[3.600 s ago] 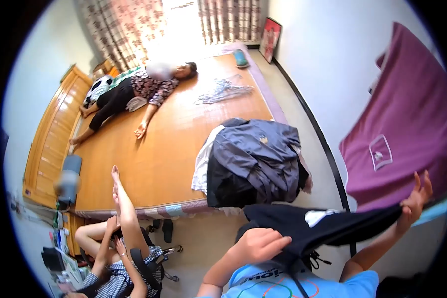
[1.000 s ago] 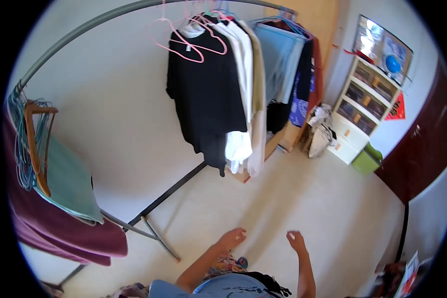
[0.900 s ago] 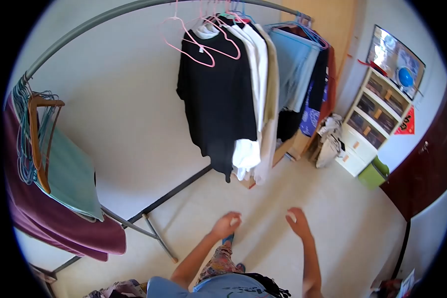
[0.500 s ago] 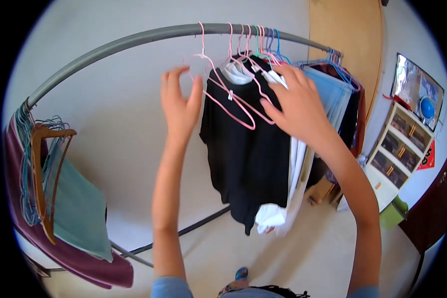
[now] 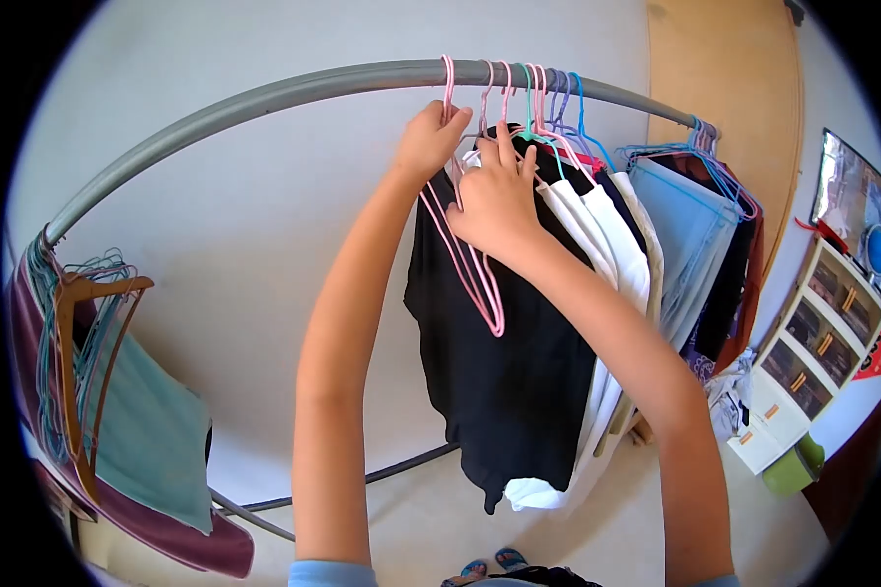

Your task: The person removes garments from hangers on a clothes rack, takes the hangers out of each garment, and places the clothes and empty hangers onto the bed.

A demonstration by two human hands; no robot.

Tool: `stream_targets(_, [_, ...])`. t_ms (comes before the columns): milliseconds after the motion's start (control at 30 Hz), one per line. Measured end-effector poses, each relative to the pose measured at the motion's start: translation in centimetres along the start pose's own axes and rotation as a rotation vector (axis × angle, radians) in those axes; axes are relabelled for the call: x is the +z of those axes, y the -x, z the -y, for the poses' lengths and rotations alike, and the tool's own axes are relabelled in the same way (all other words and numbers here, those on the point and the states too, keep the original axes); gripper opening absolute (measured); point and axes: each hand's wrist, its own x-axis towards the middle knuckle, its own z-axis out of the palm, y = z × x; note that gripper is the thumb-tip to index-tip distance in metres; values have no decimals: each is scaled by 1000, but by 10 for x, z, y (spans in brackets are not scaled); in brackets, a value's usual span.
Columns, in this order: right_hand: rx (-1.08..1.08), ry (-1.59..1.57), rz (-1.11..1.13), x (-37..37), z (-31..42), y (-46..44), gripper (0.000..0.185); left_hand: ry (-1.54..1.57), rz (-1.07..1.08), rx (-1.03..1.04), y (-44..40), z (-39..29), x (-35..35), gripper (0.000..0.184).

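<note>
While the left hand [image 5: 427, 145] has its fingers curled about two bare pink hangers [image 5: 500, 328], just under their hooks, the right hand [image 5: 499, 201] is raised just beside it, fingers spread; whether these grip a hanger I cannot tell; the pink hangers hang from the middle of the rail [image 5: 264, 103], in front of the black shirt [image 5: 499, 391]; if the pair were pulled sideways rather than lifted, a hook might bind on the rail, or a lower bar catch the shirt's neck and drag it askew; farther along, towards the rail's right end, the crowded hooks above the white garments [image 5: 622, 230] could tangle for want of room; the light-blue trousers [image 5: 680, 215], by that end, look safely apart.

Half a second ago the left hand was open beside the pink hangers, which hung splayed with hooks apart; now the hooks sit together and the bars run nearly side by side.
</note>
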Motion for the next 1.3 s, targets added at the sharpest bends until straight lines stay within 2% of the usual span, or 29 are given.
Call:
stream_targets(67, [-32,-69,-76,3,-6,3,28,10,-16,6,-2,0,6,32])
stream_targets(133, [-79,-155,-158,1,-11,3,25,156,-157,23,-4,-7,7,27])
stream_targets(200, [-155,-265,-346,-2,-21,1,17,121,-291,139,-8,-23,6,26])
stream_targets(267, [-212,-346,-433,-4,-26,2,16,145,-230,219,-6,-48,-1,24])
stream_targets(333, [-247,-521,-461,1,-31,8,15,34,-161,74,8,-65,-4,23])
stream_targets(400, [-291,-558,-473,9,-33,21,14,-10,-238,170,24,-60,2,21])
stream_targets(467, [-328,-692,-435,10,-28,45,15,52,-324,206,54,-55,9,21])
stream_targets(533, [-394,-793,-359,14,-19,81,18,-11,-314,-29,107,-73,5,16])
stream_targets(567, [-416,-856,-315,20,-14,102,19,-217,-269,70,137,-71,-3,14])
stream_targets(667, [-501,-1025,-100,46,-1,175,18,-526,-194,103,242,-73,-18,12])
stream_targets(733, [-557,-1179,118,62,18,222,16,-552,-183,-198,317,-85,-26,8])
stream_targets(767, [-526,-1291,309,70,29,243,15,-502,-181,-459,350,-94,-27,10])
stream_targets(800, [-580,-1293,368,70,42,263,14,-425,-193,-709,383,-104,-27,12])
stream_targets(867, [-682,-1372,605,74,68,305,12,-462,-421,-765,451,-125,-24,16])
stream_targets(967, [-1028,-1390,745,52,110,343,10,-458,-758,-891,528,-178,-22,17])
stream_targets(1000, [-1065,-1409,759,43,125,353,10,-468,-905,-926,550,-194,-18,19])
stream_targets(1067, [-1326,-1498,855,25,162,373,12,-595,-1160,-907,588,-227,-12,24])
stream_targets(1100, [-1420,-1575,875,12,180,382,15,-613,-1171,-920,602,-246,-9,24])
stream_targets(1133, [-1426,-1592,884,1,196,394,15,-600,-1347,-943,612,-263,-7,24])
stream_targets(1167, [-1552,-1603,900,-11,214,405,16,-585,-1519,-959,620,-277,-9,25])
stream_targets(1200, [-1674,-1617,908,-24,236,415,17,-606,-1514,-969,628,-288,-15,25])
stream_targets(1267, [-1722,-1637,908,-45,268,437,19,-660,-1683,-877,646,-309,-26,28])
stream_targets(1300, [-1778,-1627,906,-55,280,447,21,-667,-1665,-896,653,-318,-36,28])
